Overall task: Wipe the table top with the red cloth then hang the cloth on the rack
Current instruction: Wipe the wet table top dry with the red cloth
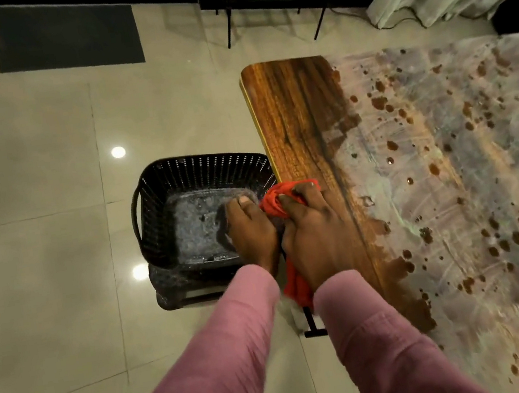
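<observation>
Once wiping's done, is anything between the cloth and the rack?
Nothing visible. The left hand and right hand grip the red cloth at the table edge beside the basket; only floor tiles lie between it and the rack.

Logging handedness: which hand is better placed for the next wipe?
Likely right. The right hand grips the red cloth on the table top, nearer the smeared area; the left hand is off the edge, over the black basket.
</observation>
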### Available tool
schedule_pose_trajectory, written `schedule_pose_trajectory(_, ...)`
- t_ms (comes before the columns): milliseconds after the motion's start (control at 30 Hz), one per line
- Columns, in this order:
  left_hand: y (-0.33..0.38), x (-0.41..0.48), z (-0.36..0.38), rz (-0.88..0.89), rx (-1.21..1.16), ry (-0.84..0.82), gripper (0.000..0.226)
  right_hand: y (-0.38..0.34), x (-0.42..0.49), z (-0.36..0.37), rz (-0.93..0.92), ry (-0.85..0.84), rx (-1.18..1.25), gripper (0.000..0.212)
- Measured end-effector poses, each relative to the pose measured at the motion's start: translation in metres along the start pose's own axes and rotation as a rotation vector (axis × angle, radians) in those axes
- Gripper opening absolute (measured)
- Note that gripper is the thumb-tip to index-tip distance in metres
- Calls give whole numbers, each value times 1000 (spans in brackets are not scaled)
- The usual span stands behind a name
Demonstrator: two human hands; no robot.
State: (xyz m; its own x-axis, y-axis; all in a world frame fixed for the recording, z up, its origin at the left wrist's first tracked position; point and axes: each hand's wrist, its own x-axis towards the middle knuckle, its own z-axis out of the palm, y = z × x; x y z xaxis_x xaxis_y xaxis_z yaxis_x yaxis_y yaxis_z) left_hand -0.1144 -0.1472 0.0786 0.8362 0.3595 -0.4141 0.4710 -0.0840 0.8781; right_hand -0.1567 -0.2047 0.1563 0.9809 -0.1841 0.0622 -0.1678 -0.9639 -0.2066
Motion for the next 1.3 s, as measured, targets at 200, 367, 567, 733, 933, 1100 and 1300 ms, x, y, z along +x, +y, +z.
schedule_pose_trajectory(200,34,15,10,-77,59,30,27,-8,66,7,-88,-34,-6,44)
schedule_pose_trajectory(367,56,43,11,-8,40,10,26,-15,110,8,-110,-58,-2,40)
schedule_pose_trajectory(567,70,52,16,5,59,25,30,-21,135,3,-106,-81,49,33)
schedule_pose_trajectory(733,57,41,14,-12,78,-20,29,-6,115,-2,-169,-131,27,50)
schedule_pose_trajectory(933,64,41,11,9,76,54,29,-13,135,6,-256,-106,-92,38)
schedule_pose_trajectory(1100,81,30,19,104,89,121,35,-20,166,9,-251,-107,-112,31)
schedule_pose_trajectory(1300,94,8,44,78,170,259,41,-20,197,9,-254,-140,-1,34)
